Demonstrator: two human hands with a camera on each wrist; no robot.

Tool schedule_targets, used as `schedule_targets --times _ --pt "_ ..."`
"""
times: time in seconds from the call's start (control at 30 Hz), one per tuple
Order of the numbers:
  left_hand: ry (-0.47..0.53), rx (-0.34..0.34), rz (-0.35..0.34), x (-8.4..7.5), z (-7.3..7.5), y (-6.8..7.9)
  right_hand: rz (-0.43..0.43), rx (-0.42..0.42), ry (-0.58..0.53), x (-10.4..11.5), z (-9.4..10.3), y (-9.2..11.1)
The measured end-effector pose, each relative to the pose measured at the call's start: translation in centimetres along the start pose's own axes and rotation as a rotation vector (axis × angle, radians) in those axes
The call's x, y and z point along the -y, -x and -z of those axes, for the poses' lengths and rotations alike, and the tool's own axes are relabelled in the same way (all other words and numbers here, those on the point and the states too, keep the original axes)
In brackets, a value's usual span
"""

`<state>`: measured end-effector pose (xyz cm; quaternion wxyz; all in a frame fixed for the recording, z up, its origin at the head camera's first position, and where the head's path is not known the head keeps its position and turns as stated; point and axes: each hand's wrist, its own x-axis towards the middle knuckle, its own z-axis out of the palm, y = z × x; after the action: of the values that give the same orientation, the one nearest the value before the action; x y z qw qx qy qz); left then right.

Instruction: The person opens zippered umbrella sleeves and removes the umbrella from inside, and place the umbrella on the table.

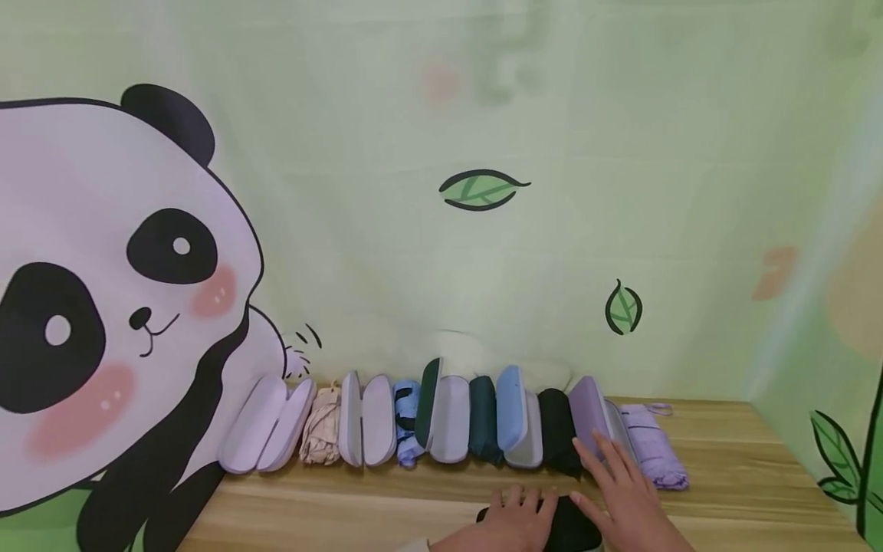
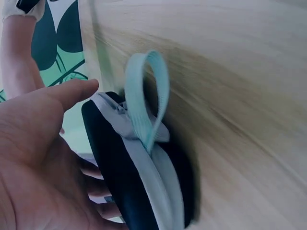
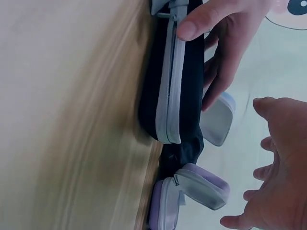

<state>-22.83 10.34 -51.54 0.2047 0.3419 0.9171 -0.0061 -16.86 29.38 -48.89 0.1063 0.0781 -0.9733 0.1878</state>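
A black zip-up case (image 1: 572,525) with grey edging lies at the table's front. Its zipper side shows in the right wrist view, and a mint loop strap (image 2: 144,96) stands out from one end in the left wrist view. My left hand (image 1: 513,525) rests over the case with fingers extended across its top. In the right wrist view that hand's thumb lies by the zipper. Beside the case, my right hand (image 1: 628,494) is spread, holding nothing. Behind it stand an open purple case (image 1: 586,406) and a folded lilac umbrella (image 1: 655,448).
Along the back, a row alternates open cases with folded umbrellas: a lilac case (image 1: 255,429), a beige umbrella (image 1: 322,429), a blue umbrella (image 1: 407,422), a dark green case (image 1: 429,402), a teal umbrella (image 1: 485,422), a light-blue case (image 1: 510,406), a black umbrella (image 1: 559,429). A panda-print backdrop hangs behind.
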Motion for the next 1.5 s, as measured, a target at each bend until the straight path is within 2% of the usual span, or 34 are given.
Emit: schedule_targets --times 0.1,0.2,0.3,0.4,0.5,0.63,0.7,0.77,0.83,0.9,0.97,1.03,1.13,1.2,1.27,1.33,1.5 --pt "-0.056 0.005 0.017 -0.9 0.1 -0.8 -0.021 0.025 0.01 -0.1 0.2 -0.6" --pt "-0.097 0.005 0.005 -1.6 0.1 -1.6 -0.043 0.045 0.018 -0.6 0.4 -0.8" --pt "-0.104 0.019 -0.034 -1.9 0.1 -2.0 -0.074 0.072 0.017 -1.1 0.4 -0.7" --pt "-0.113 0.027 -0.107 -1.4 0.1 -1.7 -0.079 0.096 0.005 -1.5 0.2 -0.5" --pt "-0.142 0.008 -0.227 -0.4 0.0 -0.7 -0.07 0.107 -0.005 -1.7 -0.2 -0.3" --pt "-0.192 -0.07 -0.489 1.7 0.1 0.7 -0.074 0.113 -0.013 -2.1 -0.4 -0.2" --pt "-0.254 -0.117 -0.608 2.6 0.3 1.2 -0.081 0.119 -0.009 -2.3 -0.4 -0.2" --pt "-0.337 -0.153 -0.679 3.4 0.5 1.6 -0.088 0.133 -0.018 -2.3 -0.3 -0.2" --pt "-0.378 -0.174 -0.699 3.8 0.6 2.0 -0.093 0.156 -0.028 -2.3 -0.2 -0.2" --pt "-0.36 -0.164 -0.673 3.9 0.8 2.4 -0.089 0.176 -0.038 -2.1 -0.2 -0.1" --pt "-0.243 -0.13 -0.604 3.5 0.9 2.8 -0.076 0.183 -0.047 -2.0 -0.3 -0.1" --pt "-0.089 -0.084 -0.483 2.8 0.8 3.0 -0.06 0.173 -0.041 -1.8 -0.4 0.0" --pt "0.081 -0.058 -0.268 1.3 0.1 2.8 -0.049 0.149 -0.024 -1.6 -0.6 0.1" --pt "0.137 -0.05 -0.151 0.4 -0.7 2.5 -0.052 0.144 -0.012 -1.5 -0.7 0.1" --pt "0.155 -0.047 -0.073 -0.3 -1.7 2.1 -0.057 0.15 -0.013 -1.5 -0.8 0.0" --pt "0.148 -0.052 -0.042 -0.5 -2.3 1.8 -0.058 0.159 -0.022 -1.5 -0.8 -0.1" --pt "0.118 -0.117 -0.147 0.1 -2.4 0.9 -0.074 0.153 -0.042 -1.5 -0.3 -0.1"
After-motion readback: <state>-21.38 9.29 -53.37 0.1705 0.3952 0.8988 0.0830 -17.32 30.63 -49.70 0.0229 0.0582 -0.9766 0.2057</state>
